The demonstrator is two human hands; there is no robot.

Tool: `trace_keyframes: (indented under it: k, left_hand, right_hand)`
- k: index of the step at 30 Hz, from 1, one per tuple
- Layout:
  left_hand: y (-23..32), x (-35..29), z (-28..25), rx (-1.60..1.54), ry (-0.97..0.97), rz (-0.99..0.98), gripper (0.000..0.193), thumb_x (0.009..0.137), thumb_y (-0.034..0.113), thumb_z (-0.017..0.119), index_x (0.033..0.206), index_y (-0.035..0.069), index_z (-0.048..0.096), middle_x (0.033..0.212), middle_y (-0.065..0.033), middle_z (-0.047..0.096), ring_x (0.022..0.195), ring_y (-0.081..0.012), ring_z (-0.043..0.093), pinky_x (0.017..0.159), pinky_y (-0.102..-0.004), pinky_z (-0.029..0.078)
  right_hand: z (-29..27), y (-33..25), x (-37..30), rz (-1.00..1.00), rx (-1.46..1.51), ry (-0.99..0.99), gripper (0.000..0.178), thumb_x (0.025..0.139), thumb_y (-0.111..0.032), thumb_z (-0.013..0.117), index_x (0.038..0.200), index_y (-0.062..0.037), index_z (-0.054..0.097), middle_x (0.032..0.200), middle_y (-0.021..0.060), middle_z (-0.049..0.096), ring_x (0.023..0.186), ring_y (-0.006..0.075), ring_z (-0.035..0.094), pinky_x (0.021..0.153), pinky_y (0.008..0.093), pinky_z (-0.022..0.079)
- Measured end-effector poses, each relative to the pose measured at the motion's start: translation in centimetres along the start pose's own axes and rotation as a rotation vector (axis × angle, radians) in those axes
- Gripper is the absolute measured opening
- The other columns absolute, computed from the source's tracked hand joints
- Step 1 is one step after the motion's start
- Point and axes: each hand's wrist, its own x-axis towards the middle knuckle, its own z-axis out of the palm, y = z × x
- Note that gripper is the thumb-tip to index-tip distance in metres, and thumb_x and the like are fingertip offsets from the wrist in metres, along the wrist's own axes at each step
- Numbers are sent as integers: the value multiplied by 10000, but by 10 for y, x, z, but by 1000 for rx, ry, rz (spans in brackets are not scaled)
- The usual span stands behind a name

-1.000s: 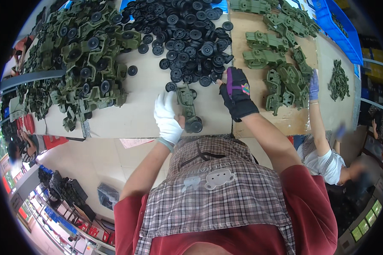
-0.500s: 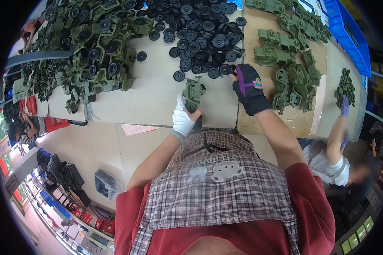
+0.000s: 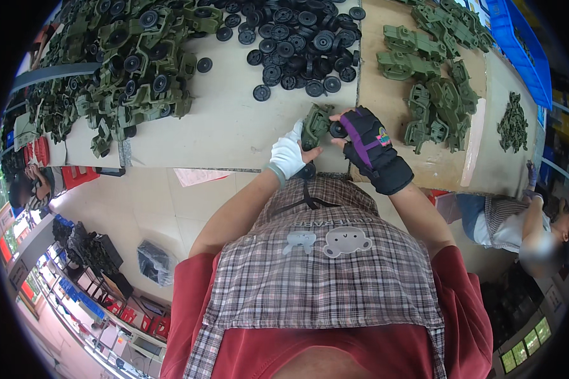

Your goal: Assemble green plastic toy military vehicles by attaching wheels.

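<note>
My left hand [image 3: 287, 155], in a white glove, is closed around a green toy vehicle body [image 3: 315, 123] above the table's front edge. Beneath that hand a black wheel [image 3: 307, 170] pokes out; whether it is fixed to the body I cannot tell. In a black fingerless glove with a purple stripe, my right hand [image 3: 373, 151] pinches another black toy wheel [image 3: 338, 129] against or very close to the body's right side. Beyond both hands lies a heap of loose black wheels [image 3: 297, 47].
Green vehicle bodies with wheels form a large pile [image 3: 152, 60] at the left. Bodies without visible wheels [image 3: 417, 66] lie on brown board at the right, near small green parts [image 3: 513, 123] and a blue bin [image 3: 521, 54]. A co-worker [image 3: 518, 221] is at the far right.
My right hand has come from the wheel heap toward me with a wheel, up to the vehicle body. My left hand has shifted right, tilting the body. The co-worker's hand has left the small parts.
</note>
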Motion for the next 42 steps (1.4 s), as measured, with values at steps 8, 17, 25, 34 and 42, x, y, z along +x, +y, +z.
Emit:
trace_keyframes:
  k: [8, 17, 25, 34, 42]
  left_hand:
    - [-7, -2, 7, -32, 38, 4, 1087, 765, 565, 852, 1605, 57, 385, 1215, -253, 736, 1098, -407, 736, 930, -449, 585]
    - [-13, 7, 17, -100, 64, 83, 1053, 789, 519, 856, 1621, 97, 366, 1193, -246, 739, 1087, -422, 733, 910, -456, 582]
    - [-50, 4, 21, -381, 135, 413, 973, 845, 333, 841, 1637, 59, 345, 1289, -240, 716, 1173, -405, 722, 953, -456, 581]
    - [-98, 24, 33, 209, -148, 280, 908, 820, 568, 826, 1521, 62, 549, 1460, -197, 629, 1349, -402, 580, 1146, -482, 444]
    - [-103, 18, 38, -361, -223, 350, 706, 833, 364, 882, 1411, 44, 633, 1373, -169, 689, 1298, -368, 629, 1142, -465, 456]
  right_hand:
    - [24, 15, 19, -118, -56, -131, 490, 789, -237, 843, 1238, -91, 713, 1137, 138, 708, 1083, 363, 661, 930, 473, 527]
    - [32, 29, 13, -174, -132, -66, 547, 806, -284, 838, 1316, -126, 717, 1148, 141, 717, 1076, 366, 658, 955, 485, 520]
    - [23, 9, 23, -260, 49, 98, 474, 881, -301, 725, 1292, -69, 686, 1242, 153, 702, 1185, 388, 648, 1035, 514, 491]
    - [38, -27, 79, -436, -376, -120, 271, 750, -294, 708, 957, -129, 649, 946, 122, 646, 963, 341, 656, 829, 473, 529]
    - [35, -36, 83, -555, -333, -129, 250, 757, -297, 707, 936, -131, 655, 947, 109, 652, 970, 331, 658, 857, 452, 526]
